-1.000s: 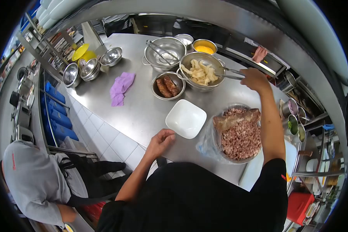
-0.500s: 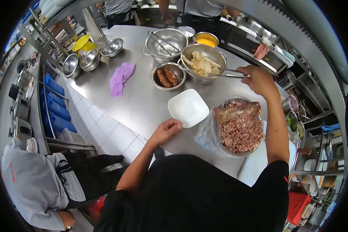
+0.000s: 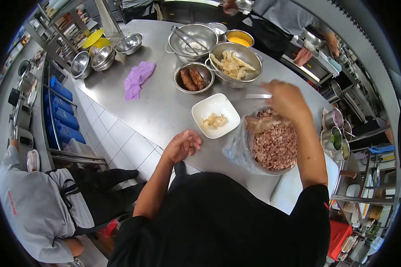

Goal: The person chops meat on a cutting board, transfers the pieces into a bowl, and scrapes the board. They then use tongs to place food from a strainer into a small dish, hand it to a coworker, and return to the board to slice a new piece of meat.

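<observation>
My right hand (image 3: pixel 288 101), smeared by motion, grips metal tongs (image 3: pixel 258 95) above the far edge of a bowl of diced meat (image 3: pixel 275 149). A larger cooked piece (image 3: pixel 266 124) lies on that meat, partly hidden by my forearm. My left hand (image 3: pixel 182 145) is empty, its fingers loosely curled and apart, just short of a white square bowl (image 3: pixel 199 108). In the bowl are a few pale, soft pieces (image 3: pixel 214 121). More pale pieces (image 3: pixel 234 64) fill a steel colander (image 3: pixel 257 75) farther back. Beside it, a steel bowl (image 3: pixel 181 85) holds browned meat pieces (image 3: pixel 192 79).
Around the steel table (image 3: pixel 165 111) are a purple cloth (image 3: pixel 138 80), stacked steel bowls (image 3: pixel 103 58), a colander with whisk-like utensils (image 3: pixel 192 44) and a bowl of yellow liquid (image 3: pixel 239 38). A white cutting board (image 3: pixel 305 187) lies right. Co-workers stand left (image 3: pixel 40 209) and at the back.
My right hand and tongs have come away from the colander towards me. Pale pieces now lie in the white bowl. My left hand has drawn back from its rim.
</observation>
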Demonstrator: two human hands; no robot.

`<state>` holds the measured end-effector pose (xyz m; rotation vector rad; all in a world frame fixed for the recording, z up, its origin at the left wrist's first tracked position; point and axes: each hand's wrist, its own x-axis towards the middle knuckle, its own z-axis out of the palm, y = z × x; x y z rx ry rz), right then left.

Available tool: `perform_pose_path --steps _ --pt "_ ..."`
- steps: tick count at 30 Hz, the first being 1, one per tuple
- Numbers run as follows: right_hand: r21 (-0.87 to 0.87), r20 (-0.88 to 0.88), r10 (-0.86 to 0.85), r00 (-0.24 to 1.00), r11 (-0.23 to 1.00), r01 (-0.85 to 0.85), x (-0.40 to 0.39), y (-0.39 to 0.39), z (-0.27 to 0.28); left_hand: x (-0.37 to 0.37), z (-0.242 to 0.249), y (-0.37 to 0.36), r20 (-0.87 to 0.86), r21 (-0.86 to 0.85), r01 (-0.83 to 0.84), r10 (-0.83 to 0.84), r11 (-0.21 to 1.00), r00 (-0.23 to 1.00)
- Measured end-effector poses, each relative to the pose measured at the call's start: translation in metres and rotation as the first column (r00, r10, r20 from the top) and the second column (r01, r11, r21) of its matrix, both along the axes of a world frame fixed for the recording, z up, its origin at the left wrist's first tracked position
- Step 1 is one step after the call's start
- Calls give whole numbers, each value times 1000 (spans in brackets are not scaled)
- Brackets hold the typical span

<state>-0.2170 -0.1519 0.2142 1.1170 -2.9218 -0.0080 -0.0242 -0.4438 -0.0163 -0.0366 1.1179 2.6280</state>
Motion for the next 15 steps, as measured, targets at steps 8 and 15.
perform_pose_path --steps 8,15 --pt "173 -41 -251 967 951 255 -115 -53 -46 -2 -18 -8 25 293 34 -43 955 999" --pt "66 0 -269 963 961 268 -124 -70 -87 0 -21 -9 -27 311 72 -67 948 997"
